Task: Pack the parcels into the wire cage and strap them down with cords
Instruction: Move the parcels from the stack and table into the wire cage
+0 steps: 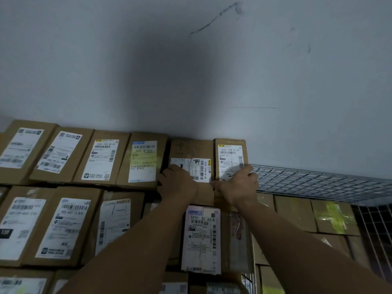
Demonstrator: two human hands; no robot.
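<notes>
Brown cardboard parcels with white shipping labels are stacked in rows against a pale wall. My left hand (pixel 177 181) presses on the front of one top-row parcel (pixel 191 151) marked with handwriting. My right hand (pixel 239 183) rests on the neighbouring narrow parcel (pixel 230 153), fingers lying over its right edge and label. A wire cage panel (pixel 318 183) lies flat at the right, level with the top row. No cords are in view.
More labelled parcels (pixel 63 225) fill the lower rows at the left. Behind the wire mesh side (pixel 373 230) at the right sit boxes with yellow-green tape (pixel 333 217). A parcel with a pinkish label (pixel 201 236) stands between my forearms.
</notes>
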